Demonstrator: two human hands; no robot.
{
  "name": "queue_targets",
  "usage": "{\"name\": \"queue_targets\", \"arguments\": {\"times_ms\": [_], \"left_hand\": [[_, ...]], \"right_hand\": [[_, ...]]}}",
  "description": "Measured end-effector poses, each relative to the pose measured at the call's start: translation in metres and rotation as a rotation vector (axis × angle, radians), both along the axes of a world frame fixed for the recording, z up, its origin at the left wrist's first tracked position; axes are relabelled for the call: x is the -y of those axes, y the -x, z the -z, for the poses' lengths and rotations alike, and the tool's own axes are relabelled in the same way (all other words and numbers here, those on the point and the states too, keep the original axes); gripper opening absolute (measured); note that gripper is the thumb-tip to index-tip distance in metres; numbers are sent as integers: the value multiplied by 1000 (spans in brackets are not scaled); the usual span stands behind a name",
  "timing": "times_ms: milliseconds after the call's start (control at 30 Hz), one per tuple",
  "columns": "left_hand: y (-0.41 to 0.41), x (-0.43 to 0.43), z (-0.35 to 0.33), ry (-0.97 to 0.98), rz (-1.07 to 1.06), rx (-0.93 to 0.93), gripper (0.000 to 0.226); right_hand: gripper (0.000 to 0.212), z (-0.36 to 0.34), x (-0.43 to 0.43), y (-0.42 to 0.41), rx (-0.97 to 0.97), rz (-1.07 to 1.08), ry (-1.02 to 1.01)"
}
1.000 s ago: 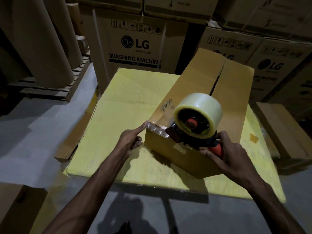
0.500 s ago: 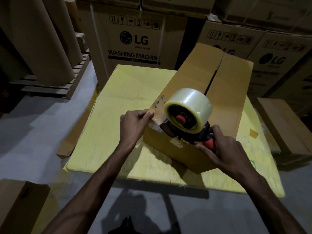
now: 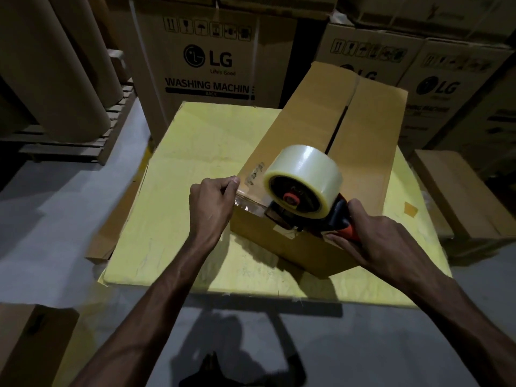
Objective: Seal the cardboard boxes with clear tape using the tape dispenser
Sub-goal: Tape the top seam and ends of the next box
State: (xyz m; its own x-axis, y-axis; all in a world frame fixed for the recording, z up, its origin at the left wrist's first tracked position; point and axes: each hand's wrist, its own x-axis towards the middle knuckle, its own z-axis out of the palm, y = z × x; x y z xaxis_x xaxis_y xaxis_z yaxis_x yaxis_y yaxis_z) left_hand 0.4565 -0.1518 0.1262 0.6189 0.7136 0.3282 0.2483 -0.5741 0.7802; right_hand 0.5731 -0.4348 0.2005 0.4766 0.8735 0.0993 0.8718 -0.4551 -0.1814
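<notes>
Cardboard box (image 3: 307,129) lies on a yellow sheet (image 3: 195,163), its long axis and open centre seam (image 3: 339,127) running away from the person, slanting right. The right hand (image 3: 382,241) grips the tape dispenser (image 3: 303,182) at the near end, nearest the seam; the left hand (image 3: 212,202), fingers curled, pinches the clear tape (image 3: 248,204) at the near left corner.

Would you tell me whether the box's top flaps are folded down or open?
Folded down: both flaps lie flat, a dark gap between them.
</notes>
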Motion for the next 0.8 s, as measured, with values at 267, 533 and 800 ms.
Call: {"name": "queue_targets", "arguments": {"times_ms": [267, 533, 800], "left_hand": [[-1, -7, 7, 28, -1, 8, 45], [-6, 15, 12, -89, -5, -83, 39], [-2, 65, 9, -502, 739, -327, 63]], "right_hand": [[48, -8, 64, 4, 102, 64, -12], [48, -12, 70, 8, 133, 60, 1], [50, -13, 71, 4, 125, 75, 51]]}}
